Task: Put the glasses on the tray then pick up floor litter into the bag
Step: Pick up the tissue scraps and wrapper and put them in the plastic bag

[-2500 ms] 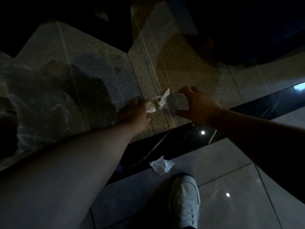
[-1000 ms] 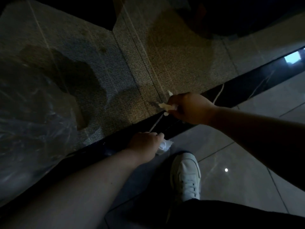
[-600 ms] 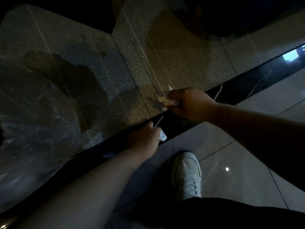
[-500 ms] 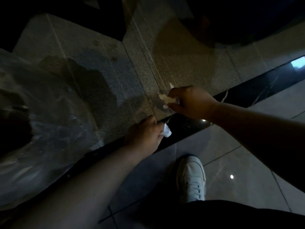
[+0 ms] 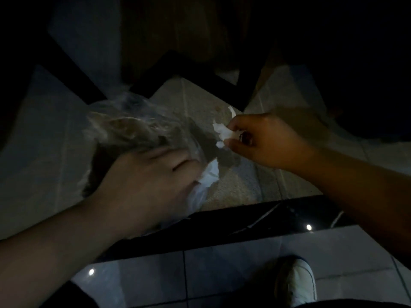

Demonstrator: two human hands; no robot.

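The scene is dim. My right hand (image 5: 264,141) is pinched shut on a crumpled white tissue (image 5: 222,131), held in the air just right of a clear plastic bag (image 5: 129,127). My left hand (image 5: 144,185) is closed on the bag's edge and on a second white tissue (image 5: 206,176) that sticks out past its fingers. The bag bulges up and to the left of my left hand. The two hands are about a hand's width apart. No glasses or tray are in view.
Below the hands lies a textured carpet (image 5: 233,187), bordered by a glossy black strip (image 5: 244,221) and shiny grey tiles (image 5: 200,274). My white shoe (image 5: 295,283) stands at the lower right. Dark furniture legs (image 5: 73,70) and a dark mass fill the top.
Both hands have lifted off the floor with their tissues. The bag has come up from the left to the centre, under my left hand. My view has tilted up toward the furniture.
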